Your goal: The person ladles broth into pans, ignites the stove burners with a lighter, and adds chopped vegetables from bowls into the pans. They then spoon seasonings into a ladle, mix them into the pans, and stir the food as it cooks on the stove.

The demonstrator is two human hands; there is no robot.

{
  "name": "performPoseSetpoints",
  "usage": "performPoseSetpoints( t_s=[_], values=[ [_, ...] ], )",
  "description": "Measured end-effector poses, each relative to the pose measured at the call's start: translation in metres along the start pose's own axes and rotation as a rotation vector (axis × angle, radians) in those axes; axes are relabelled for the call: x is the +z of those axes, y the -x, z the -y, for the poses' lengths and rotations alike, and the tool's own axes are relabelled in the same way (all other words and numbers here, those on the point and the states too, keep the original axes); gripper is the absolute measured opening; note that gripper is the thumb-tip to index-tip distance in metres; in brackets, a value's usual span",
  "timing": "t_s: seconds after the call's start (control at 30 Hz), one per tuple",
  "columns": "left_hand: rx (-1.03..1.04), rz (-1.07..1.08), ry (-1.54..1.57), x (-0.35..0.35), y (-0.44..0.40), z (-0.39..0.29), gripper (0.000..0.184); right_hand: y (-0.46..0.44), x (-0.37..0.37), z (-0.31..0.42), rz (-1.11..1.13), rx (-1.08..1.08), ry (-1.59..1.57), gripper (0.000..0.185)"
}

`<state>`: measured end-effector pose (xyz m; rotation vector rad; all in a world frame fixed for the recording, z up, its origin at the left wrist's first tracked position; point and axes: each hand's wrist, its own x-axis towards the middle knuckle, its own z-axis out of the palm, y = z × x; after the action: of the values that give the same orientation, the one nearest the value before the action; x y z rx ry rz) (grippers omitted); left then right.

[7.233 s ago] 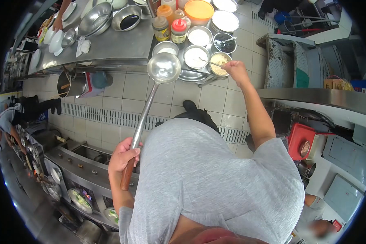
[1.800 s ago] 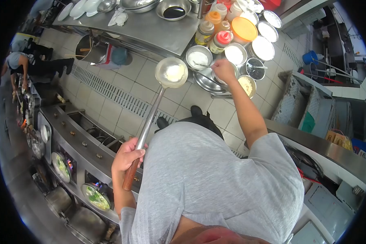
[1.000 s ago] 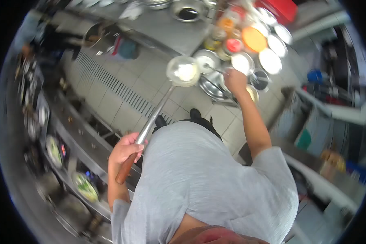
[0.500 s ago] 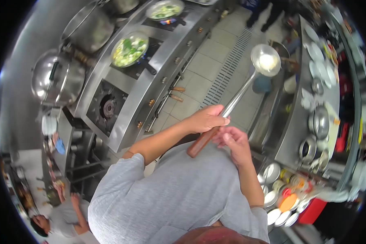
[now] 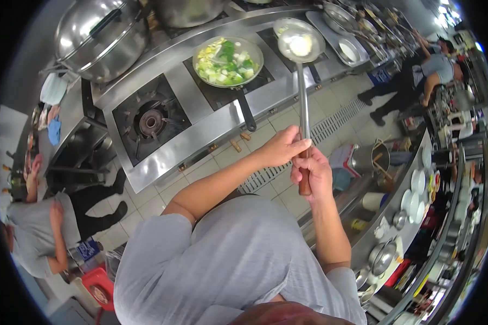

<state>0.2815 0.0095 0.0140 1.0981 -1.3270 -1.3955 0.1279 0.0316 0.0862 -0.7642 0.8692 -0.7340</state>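
A long metal ladle (image 5: 302, 97) with a wooden grip points away from me, its bowl over the stove. Something white (image 5: 299, 45) lies in the bowl; I cannot make out what. My left hand (image 5: 283, 147) is closed around the upper part of the handle. Just below, my right hand (image 5: 315, 172) has its fingers wrapped round the wooden grip. Ahead and to the left, chopped green and white vegetables (image 5: 226, 64) fill a frying pan with a black handle (image 5: 245, 110) on a burner. Another pan (image 5: 281, 24) is partly hidden behind the ladle's bowl.
A bare gas burner (image 5: 151, 120) is at the stove's near end. Large steel pots (image 5: 100, 38) stand behind it. On the right, a counter holds bowls and white plates (image 5: 412, 205). One co-worker (image 5: 43, 233) is at the left, another person (image 5: 436, 70) at the far right.
My view has turned toward the stove. The ladle has swung from over the floor to over the stove. My right hand, loose beside the grip before, has closed on it.
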Motion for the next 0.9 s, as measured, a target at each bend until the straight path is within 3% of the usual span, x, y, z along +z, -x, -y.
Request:
performPoseSetpoints(
  t_s=[0.17, 0.2, 0.3, 0.37, 0.4, 0.43, 0.5, 0.6, 0.63, 0.7, 0.77, 0.9],
  values=[
    [-0.023, 0.014, 0.070, -0.048, 0.048, 0.052, 0.034, -0.087, -0.017, 0.014, 0.047, 0.035, 0.479, 0.019],
    [-0.088, -0.013, 0.061, -0.054, 0.066, 0.066, 0.033, -0.103, -0.020, 0.015, 0.067, -0.001, 0.695, 0.019],
    [-0.283, -0.106, -0.147, -0.063, 0.131, 0.123, 0.030, -0.132, -0.021, 0.017, 0.025, -0.302, 1.468, 0.019],
    [-0.341, -0.246, -0.346, -0.059, 0.181, 0.177, 0.030, -0.157, -0.037, 0.006, 0.068, -0.515, 1.633, 0.018],
    [-0.509, -0.298, -0.382, -0.053, 0.197, 0.172, 0.027, -0.165, -0.042, 0.005, 0.086, -0.623, 1.709, 0.018],
    [-0.678, -0.349, -0.414, -0.046, 0.213, 0.165, 0.027, -0.166, -0.036, 0.014, 0.131, -0.409, 1.567, 0.018],
    [-0.756, -0.439, -0.511, -0.033, 0.261, 0.224, 0.024, -0.167, -0.017, 0.036, 0.207, -0.001, 1.261, 0.019],
    [-0.901, -0.355, -0.354, -0.012, 0.334, 0.322, 0.026, -0.192, -0.032, 0.043, 0.335, 0.280, 0.647, 0.028],
    [-0.916, -0.353, -0.230, -0.003, 0.358, 0.358, 0.028, -0.192, -0.033, 0.053, 0.345, 0.326, 0.557, 0.030],
    [-1.071, -0.481, 0.057, 0.012, 0.364, 0.365, 0.032, -0.189, -0.029, 0.074, 0.366, 0.413, 0.373, 0.034],
    [-1.335, -0.739, 0.404, 0.030, 0.356, 0.334, 0.035, -0.190, -0.035, 0.082, 0.375, 0.427, 0.319, 0.034],
    [-1.314, -0.763, 0.463, 0.048, 0.374, 0.340, 0.035, -0.181, -0.041, 0.093, 0.359, 0.310, 0.543, 0.030]
  ],
)
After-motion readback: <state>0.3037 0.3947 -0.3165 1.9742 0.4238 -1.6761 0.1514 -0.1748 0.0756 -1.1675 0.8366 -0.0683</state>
